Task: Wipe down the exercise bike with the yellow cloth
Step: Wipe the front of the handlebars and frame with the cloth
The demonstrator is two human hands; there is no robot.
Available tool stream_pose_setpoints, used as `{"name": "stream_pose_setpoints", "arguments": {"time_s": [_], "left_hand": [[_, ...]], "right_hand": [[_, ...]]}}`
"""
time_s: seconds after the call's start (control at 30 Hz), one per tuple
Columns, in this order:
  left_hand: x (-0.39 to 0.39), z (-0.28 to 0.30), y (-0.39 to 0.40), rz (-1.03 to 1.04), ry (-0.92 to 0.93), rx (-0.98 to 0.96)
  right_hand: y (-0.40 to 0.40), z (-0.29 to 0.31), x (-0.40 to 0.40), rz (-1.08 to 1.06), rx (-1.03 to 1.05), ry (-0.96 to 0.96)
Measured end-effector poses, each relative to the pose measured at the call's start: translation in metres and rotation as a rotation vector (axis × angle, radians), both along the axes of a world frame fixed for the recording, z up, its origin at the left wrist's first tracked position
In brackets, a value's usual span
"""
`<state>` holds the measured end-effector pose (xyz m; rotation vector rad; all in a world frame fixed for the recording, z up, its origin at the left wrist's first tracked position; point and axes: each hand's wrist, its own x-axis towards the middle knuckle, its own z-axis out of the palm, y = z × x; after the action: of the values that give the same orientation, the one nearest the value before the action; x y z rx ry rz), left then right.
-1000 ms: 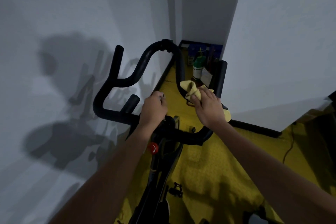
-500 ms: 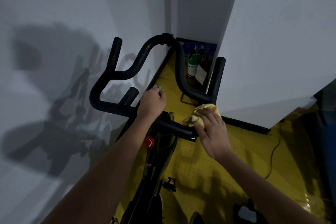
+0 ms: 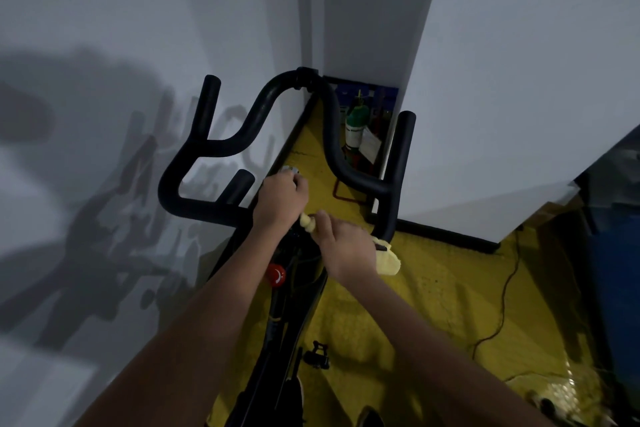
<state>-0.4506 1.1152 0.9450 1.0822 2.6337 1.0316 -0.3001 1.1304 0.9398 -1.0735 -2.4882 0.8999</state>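
yellow cloth point(image 3: 388, 262): bunched under the right hand point(image 3: 346, 250), pressed onto the crossbar of the black handlebar point(image 3: 332, 135) near the centre clamp, one wad poking out by the fingertips, a looser flap hanging off the outer edge of the palm. soft and light by the look of it, likely to fold, creep and slip off a round tube unless wrapped well around it; best gripped with the fingers curled over the bar through the fabric, not pinched at a corner. right hand's fingers curled over cloth and bar together, holding it tight. left hand point(image 3: 280, 201) just beside, nearly touching, closed around the bar or stem at the centre with a small pale object at the knuckles, too blurred to name. exercise bike point(image 3: 294, 322) itself stiff and heavy, probably steady under rubbing, its tubing smooth. red knob point(image 3: 276, 275) below the hands on the frame, a pedal point(image 3: 317, 355) lower down. yellow floor point(image 3: 398, 315) beneath, a green-topped bottle point(image 3: 356, 128) in the corner between white walls, a thin cable point(image 3: 498, 315) trailing on the right.
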Motion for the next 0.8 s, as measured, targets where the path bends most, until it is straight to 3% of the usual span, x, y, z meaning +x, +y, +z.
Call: {"name": "stream_pose_setpoints", "arguments": {"time_s": [0.1, 0.17, 0.27, 0.4, 0.57, 0.8], "left_hand": [[0.0, 0.002, 0.0, -0.004, -0.019, 0.007], [0.001, 0.002, -0.001, -0.006, -0.028, 0.004], [0.003, 0.003, -0.002, 0.0, -0.032, -0.015], [0.005, 0.007, -0.005, -0.028, -0.028, -0.032], [0.002, 0.005, -0.005, -0.018, -0.017, -0.046], [0.003, 0.007, -0.005, -0.024, -0.052, -0.027]], "right_hand": [[0.021, 0.009, -0.018, -0.023, -0.002, -0.217], [0.024, 0.007, -0.026, 0.058, 0.103, -0.274], [0.012, -0.007, -0.017, 0.187, 0.342, -0.224], [0.037, -0.027, 0.033, 0.224, 0.423, -0.066], [0.105, -0.034, 0.071, 0.477, 0.572, -0.12], [0.115, -0.036, 0.065, 0.222, 0.455, -0.032]]}}
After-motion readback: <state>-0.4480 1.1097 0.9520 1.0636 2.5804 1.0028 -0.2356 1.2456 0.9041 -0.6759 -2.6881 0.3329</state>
